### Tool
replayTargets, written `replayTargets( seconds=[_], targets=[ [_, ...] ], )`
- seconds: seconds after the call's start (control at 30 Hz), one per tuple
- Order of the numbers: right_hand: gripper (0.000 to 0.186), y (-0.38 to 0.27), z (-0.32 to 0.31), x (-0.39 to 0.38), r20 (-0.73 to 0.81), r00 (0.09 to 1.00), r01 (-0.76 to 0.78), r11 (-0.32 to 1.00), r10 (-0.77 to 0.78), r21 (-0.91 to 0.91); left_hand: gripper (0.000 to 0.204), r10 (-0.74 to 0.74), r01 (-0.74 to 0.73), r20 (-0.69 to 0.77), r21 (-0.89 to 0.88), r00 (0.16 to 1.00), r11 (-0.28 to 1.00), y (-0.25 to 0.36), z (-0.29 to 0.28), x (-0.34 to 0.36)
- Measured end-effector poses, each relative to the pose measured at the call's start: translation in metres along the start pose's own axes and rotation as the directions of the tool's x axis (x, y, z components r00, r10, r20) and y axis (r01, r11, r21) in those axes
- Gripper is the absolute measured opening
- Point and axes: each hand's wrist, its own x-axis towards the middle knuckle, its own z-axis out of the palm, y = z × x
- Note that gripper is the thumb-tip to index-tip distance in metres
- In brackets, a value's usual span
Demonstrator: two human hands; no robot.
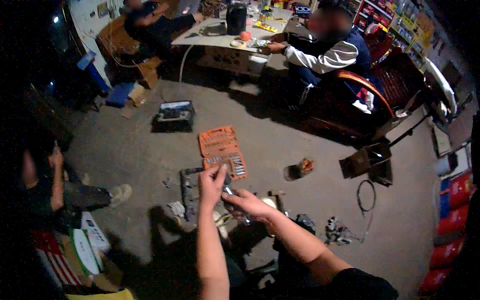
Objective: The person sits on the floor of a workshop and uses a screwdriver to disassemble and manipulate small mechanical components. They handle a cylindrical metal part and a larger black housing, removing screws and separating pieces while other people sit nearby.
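Note:
My left hand [212, 184] and my right hand [250, 203] meet in front of me, low over the floor. Both are closed on a slim tool with a dark end and a shiny metal shaft [228, 190]; its exact kind is too small to tell. The left fingers pinch its dark upper end, while the right thumb presses along the metal part. Just beyond my hands lies an open orange socket set case [218, 140], with rows of silver sockets and bits in it. A black rectangular frame [188, 200] is on the floor beside my left wrist.
A hammer [277, 198] lies right of my hands. Farther off are a car battery [174, 116], a small container [301, 169], a cable loop [366, 196] and crumpled rags [338, 231]. People sit at left, upper left and by the table [205, 37].

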Motion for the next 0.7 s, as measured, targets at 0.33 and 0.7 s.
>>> replayTargets(
  seconds=[0.33,0.7],
  targets=[
    [0.016,-0.008,0.005,-0.014,0.087,0.996,-0.032,0.934,0.001,0.355,0.031,-0.036,0.026,-0.107,-0.094,0.994,0.995,-0.010,-0.002,0.000],
    [0.014,-0.015,0.000,-0.012,0.130,0.990,-0.074,0.992,0.060,0.106,0.026,-0.014,0.014,0.185,0.001,0.983,1.000,-0.016,-0.014,-0.003]
  ],
)
